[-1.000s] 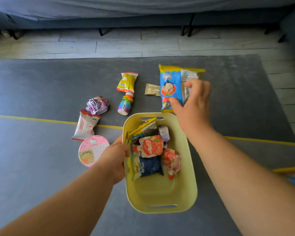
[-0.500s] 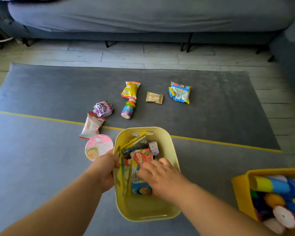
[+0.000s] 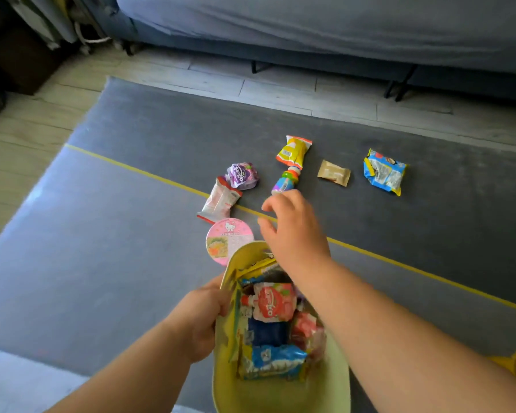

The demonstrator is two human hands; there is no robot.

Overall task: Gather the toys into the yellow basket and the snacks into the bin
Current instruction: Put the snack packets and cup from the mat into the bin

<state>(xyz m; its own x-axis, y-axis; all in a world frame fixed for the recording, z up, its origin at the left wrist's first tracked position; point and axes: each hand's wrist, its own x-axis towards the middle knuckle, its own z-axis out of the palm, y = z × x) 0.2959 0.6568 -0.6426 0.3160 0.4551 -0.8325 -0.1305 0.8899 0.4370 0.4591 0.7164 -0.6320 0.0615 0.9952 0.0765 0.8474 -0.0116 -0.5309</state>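
Left grip [image 3: 200, 320] clamps bin [image 3: 280, 394] rim | right grip [image 3: 292, 231] spread, empty

The left hand [image 3: 201, 318] grips the left rim of the pale yellow bin [image 3: 280, 391] of snacks while the empty right hand [image 3: 292, 231] reaches, fingers spread, toward the small colourful bottle [image 3: 285, 181] farther out on the grey rug [image 3: 102, 234].

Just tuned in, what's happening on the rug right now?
A person is sorting snacks into a pale yellow bin. The left hand grips the bin's left rim, and the bin already holds several packets. The right hand is empty, fingers spread, reaching over the bin toward the colourful small bottle. On the rug lie a pink round cup, a pink-white packet, a purple pouch, a yellow packet, a tan wrapper and a blue packet.
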